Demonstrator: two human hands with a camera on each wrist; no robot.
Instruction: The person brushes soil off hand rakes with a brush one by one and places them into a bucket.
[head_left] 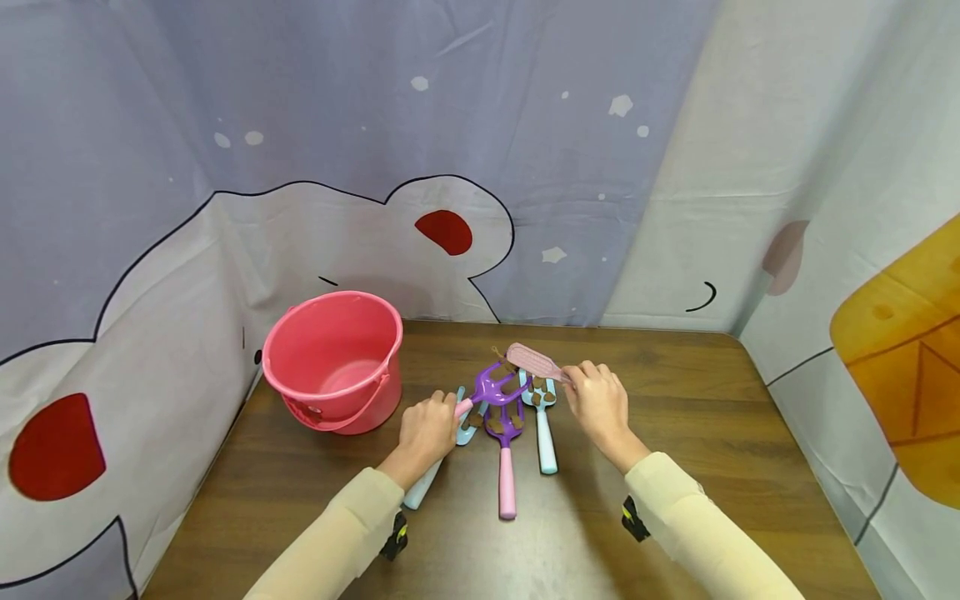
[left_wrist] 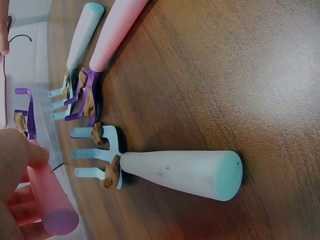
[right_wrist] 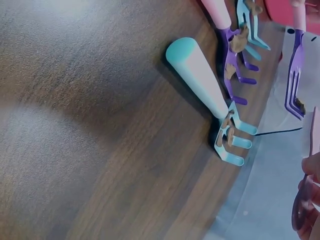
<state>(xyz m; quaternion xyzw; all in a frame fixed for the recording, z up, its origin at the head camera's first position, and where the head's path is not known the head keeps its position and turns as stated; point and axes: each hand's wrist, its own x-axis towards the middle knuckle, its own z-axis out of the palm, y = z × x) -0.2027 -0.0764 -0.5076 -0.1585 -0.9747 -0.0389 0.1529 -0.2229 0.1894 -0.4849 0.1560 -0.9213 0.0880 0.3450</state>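
While the left hand [head_left: 424, 432] grips a purple rake [head_left: 495, 385] aloft, the right hand [head_left: 597, 403] pinches a pink brush [head_left: 534, 362].

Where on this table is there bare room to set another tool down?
The table is bare to the right of the right hand, out to the curtain, and along the near edge below the handles. It is crowded mid-table: three rakes lie side by side between both hands, with the pink bucket beyond the left hand.

Soft, even overhead light fills your scene; faint shadows pool beneath your fingers. The head view bows at its edges, while your fingertips blur close to both wrist lenses.
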